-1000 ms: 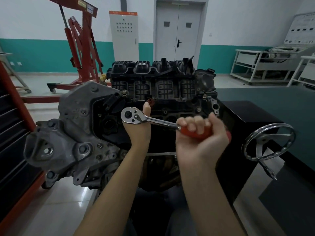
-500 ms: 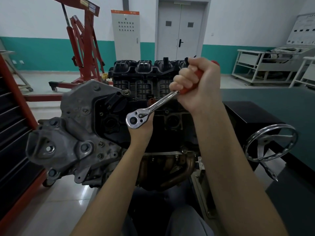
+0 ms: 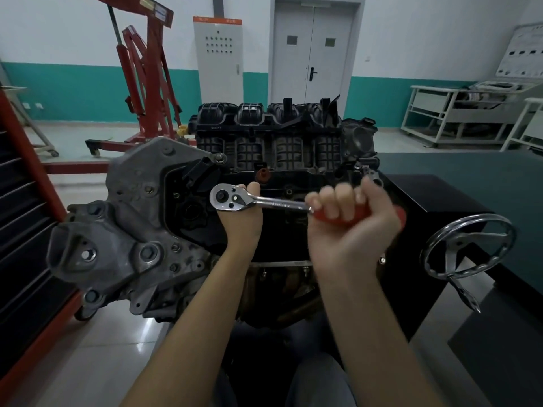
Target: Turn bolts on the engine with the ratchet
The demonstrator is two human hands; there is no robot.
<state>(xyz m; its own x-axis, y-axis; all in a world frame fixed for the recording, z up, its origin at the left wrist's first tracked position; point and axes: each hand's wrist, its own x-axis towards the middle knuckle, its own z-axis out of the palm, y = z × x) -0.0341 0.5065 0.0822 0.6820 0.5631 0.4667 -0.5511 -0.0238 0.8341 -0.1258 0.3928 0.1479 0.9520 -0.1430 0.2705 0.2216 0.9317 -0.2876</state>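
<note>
A car engine (image 3: 282, 148) with a black ribbed intake manifold stands on a stand in front of me. A chrome ratchet wrench (image 3: 258, 201) with a red handle lies roughly level across the engine's near face. My right hand (image 3: 349, 227) grips the red handle in a fist. My left hand (image 3: 244, 221) reaches behind the ratchet head and holds it from behind against the engine; its fingers are hidden by the head. A grey cast bracket (image 3: 126, 230) sticks out at the engine's left end.
A chrome handwheel (image 3: 467, 248) sits on the black stand box at right. A red engine hoist (image 3: 147, 83) stands back left, a red-framed rack (image 3: 23, 218) at near left. A grey cabinet (image 3: 219, 60), double doors and white trolleys (image 3: 458, 113) line the far walls.
My right hand swung the handle up toward the manifold half a second ago and has now brought it back down to roughly level. My left hand stayed at the ratchet head.
</note>
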